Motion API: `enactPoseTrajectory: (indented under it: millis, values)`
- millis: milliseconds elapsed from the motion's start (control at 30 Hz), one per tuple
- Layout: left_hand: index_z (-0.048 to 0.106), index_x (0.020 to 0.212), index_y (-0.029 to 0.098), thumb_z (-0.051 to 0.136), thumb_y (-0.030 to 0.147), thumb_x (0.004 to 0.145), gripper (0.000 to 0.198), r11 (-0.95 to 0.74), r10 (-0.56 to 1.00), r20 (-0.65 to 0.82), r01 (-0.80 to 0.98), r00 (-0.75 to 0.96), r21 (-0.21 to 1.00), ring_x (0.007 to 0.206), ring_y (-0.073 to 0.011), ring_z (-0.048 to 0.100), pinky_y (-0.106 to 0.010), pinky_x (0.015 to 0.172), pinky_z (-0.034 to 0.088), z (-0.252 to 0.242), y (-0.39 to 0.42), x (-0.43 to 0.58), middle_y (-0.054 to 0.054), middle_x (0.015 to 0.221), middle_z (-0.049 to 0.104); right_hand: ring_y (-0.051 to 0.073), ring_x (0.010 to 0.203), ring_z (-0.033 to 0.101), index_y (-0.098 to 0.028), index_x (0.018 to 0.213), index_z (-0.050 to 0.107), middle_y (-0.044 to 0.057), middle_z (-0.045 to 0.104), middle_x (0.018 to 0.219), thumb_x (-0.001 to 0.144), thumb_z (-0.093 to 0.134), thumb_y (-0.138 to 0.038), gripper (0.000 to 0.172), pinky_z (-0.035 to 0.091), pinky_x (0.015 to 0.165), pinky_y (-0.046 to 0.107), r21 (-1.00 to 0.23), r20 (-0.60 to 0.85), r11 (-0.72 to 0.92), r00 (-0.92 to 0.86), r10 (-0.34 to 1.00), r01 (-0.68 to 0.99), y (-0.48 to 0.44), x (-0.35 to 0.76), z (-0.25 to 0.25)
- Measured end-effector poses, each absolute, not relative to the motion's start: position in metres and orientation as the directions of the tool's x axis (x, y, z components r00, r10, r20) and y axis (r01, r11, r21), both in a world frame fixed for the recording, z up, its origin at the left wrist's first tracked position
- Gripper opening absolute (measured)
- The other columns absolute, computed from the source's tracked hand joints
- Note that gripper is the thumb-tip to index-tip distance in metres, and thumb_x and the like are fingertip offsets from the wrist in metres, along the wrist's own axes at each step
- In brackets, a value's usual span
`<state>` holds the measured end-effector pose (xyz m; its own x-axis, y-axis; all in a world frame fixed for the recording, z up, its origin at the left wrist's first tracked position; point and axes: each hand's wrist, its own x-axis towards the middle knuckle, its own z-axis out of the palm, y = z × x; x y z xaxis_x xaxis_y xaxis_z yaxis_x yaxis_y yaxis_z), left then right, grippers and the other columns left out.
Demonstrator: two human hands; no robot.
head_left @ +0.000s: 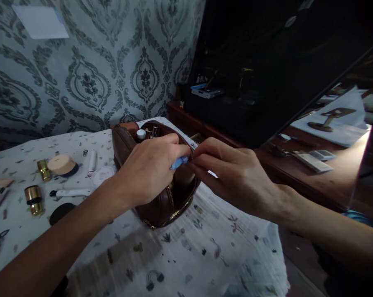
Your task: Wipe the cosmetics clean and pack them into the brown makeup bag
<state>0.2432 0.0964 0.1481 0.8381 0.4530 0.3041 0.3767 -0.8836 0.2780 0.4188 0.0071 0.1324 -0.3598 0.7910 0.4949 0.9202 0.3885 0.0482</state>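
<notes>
Pale grey-blue damask wallpaper [90,78] backs the scene, with a large black glossy screen [260,49] at one o'clock. An open brown leather zippered bag [157,210] sits at center on a white cloth printed with small plants [186,255]. The left hand [154,165], fingers curled over the bag's mouth, holds a small crumpled blue piece [178,162]. The right hand [232,169] brings its fingertips nearly together at the rim's three o'clock; whatever lies between them cannot be told. A peach-topped round container [62,163] rests at nine o'clock.
</notes>
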Motion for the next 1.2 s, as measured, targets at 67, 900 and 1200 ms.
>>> enactPoseTrajectory:
  millis: [67,900,1200]
  values:
    - [0.071,0.088,0.020,0.048,0.002,0.081,0.030,-0.894,0.432,0.271,0.369,0.860,0.253,0.080,-0.0168,0.060,-0.028,0.071,0.046,0.145,0.100,0.247,-0.001,0.084,0.061,0.012,0.065,0.057,-0.016,0.081,0.066,0.007,0.065,0.088,0.101,0.040,-0.022,0.033,0.042,0.054,0.024,0.054,0.450,0.402,-0.382,0.807,0.914,0.009,0.421,0.130]
    - [0.069,0.091,0.016,0.054,0.006,0.083,0.020,-0.819,0.556,0.114,0.520,0.823,0.242,0.098,-0.0258,0.064,-0.037,0.081,0.049,0.136,0.101,0.266,-0.008,0.097,0.068,0.018,0.080,0.061,-0.016,0.123,0.056,0.009,0.056,0.102,0.094,0.054,-0.020,0.029,0.054,0.064,0.030,-0.061,0.484,0.385,-0.310,0.818,0.921,0.005,0.437,0.101]
    - [0.068,0.095,0.019,0.052,0.006,0.081,0.025,-0.802,0.579,0.136,0.531,0.804,0.275,0.100,-0.0261,0.063,-0.037,0.083,0.048,0.131,0.101,0.268,-0.007,0.096,0.067,0.016,0.067,0.054,-0.015,0.097,0.059,0.006,0.053,0.090,0.088,0.059,-0.020,0.010,0.044,0.052,0.027,0.140,0.335,0.324,-0.353,0.874,0.936,0.012,0.432,0.115]
